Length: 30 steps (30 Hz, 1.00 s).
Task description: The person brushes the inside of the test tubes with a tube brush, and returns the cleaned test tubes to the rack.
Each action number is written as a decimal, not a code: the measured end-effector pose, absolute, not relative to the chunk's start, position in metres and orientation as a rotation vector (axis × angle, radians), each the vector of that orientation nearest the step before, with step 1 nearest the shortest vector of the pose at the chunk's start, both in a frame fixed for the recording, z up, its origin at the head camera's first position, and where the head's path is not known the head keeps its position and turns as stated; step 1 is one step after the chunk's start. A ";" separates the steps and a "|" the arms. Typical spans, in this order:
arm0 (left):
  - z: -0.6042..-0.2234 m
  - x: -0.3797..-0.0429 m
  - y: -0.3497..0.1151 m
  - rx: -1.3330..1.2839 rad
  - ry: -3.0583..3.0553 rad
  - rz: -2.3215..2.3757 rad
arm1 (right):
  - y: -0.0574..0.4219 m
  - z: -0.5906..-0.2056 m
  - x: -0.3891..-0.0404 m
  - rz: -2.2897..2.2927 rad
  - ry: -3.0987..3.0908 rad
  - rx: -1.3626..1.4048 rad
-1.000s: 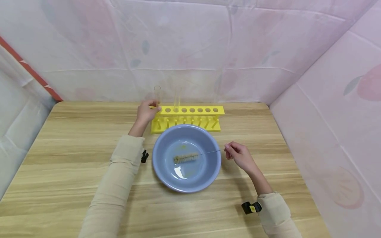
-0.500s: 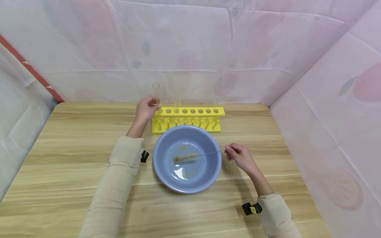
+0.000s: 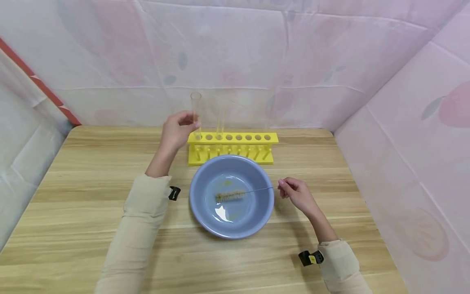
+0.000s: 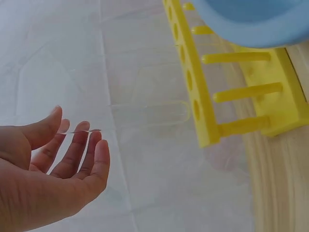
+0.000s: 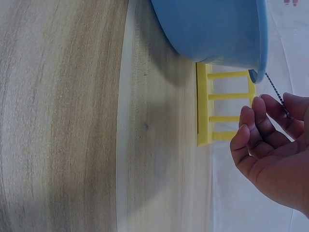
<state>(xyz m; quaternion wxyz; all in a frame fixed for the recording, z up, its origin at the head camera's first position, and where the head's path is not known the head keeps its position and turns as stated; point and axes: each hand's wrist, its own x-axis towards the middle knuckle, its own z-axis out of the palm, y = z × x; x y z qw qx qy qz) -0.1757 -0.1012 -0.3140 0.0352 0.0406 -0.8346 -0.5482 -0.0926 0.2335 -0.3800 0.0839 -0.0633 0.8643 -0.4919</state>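
Note:
My left hand (image 3: 176, 130) pinches a clear glass test tube (image 3: 196, 106) between thumb and fingers, upright over the left end of the yellow test tube rack (image 3: 238, 139). In the left wrist view the rounded bottom of the tube (image 4: 169, 113) shows just above the rack's top bar. A second test tube (image 3: 220, 122) stands at the third hole from the left. My right hand (image 3: 298, 194) pinches the twisted wire handle (image 5: 275, 89) of a test tube brush. The brush's bristle head (image 3: 231, 196) lies inside the blue basin (image 3: 196, 214).
The basin stands in front of the rack and hides part of its base. Both are on a wood-grain table (image 3: 92, 179). A patterned cloth wall (image 3: 235, 49) rises behind the table, with another along the right side.
My left hand has raised the test tube out of the rack's left end, its rim now higher. The right hand and brush have stayed put.

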 end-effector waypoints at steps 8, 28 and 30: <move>-0.313 -0.154 -0.116 0.019 -2.620 -1.587 | 0.236 -0.383 -0.094 -1.469 2.568 -0.183; -0.346 -0.102 -0.138 -0.262 -3.087 -0.892 | 0.260 -0.405 -0.105 -1.541 2.345 -0.156; -0.350 -0.101 -0.140 -0.280 -3.107 -0.877 | 0.263 -0.403 -0.106 -1.550 2.295 -0.160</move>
